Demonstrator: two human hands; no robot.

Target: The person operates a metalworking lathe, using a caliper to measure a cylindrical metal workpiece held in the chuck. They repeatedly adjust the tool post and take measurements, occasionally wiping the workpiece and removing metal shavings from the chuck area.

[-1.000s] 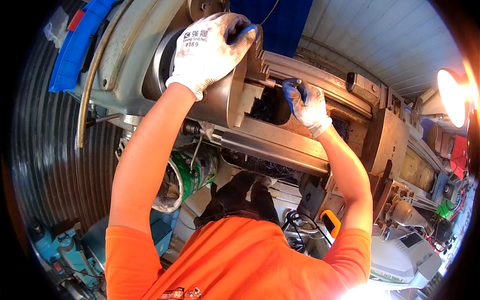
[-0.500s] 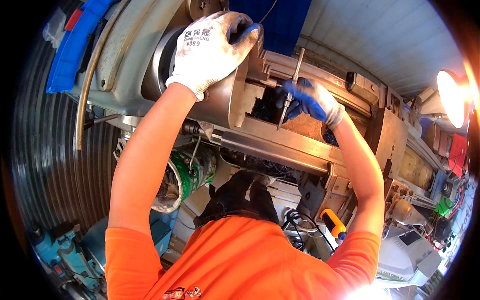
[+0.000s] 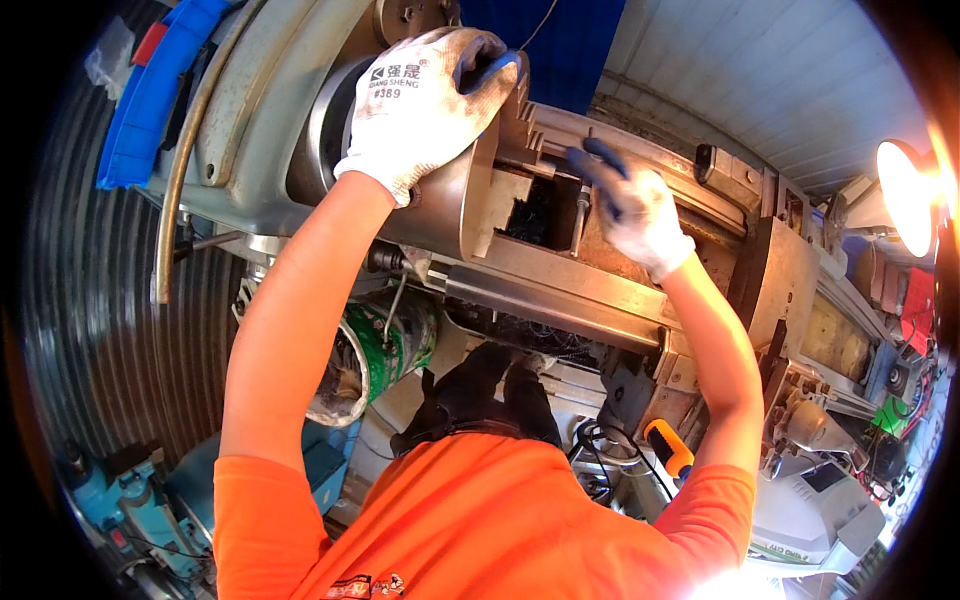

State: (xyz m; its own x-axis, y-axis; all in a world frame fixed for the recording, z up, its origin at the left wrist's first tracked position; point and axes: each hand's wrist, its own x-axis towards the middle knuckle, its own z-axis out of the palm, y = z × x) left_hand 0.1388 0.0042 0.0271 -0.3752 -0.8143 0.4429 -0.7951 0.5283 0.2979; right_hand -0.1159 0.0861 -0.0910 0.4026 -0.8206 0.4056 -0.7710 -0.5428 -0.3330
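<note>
In a white glove, my left hand point(image 3: 420, 105) lies over the top of the large steel lathe chuck point(image 3: 435, 215), its fingers curled round the far side, where their tips are hidden. My right hand point(image 3: 638, 208), in a white glove with blue-coated fingers, hovers over the lathe bed point(image 3: 575, 282), with fingers stretched out and apart. A slim metal rod point(image 3: 580, 225) with a thicker section stands close to those fingers, which partly cover its upper part. The right hand does not appear to grip the rod; whether it touches it, I cannot tell.
Below the chuck hangs a green bucket point(image 3: 385, 345). A lit lamp point(image 3: 903, 195) glows at the right. The lathe's carriage point(image 3: 775, 275) is right of my right hand, and a blue tray point(image 3: 140, 125) is at the upper left. A yellow-orange handled tool point(image 3: 668, 447) lies near my right elbow.
My right hand has uncurled from the rod and shifted slightly right. The rod, tilted across the fingers before, now stands more upright. My left hand stays on the chuck.
</note>
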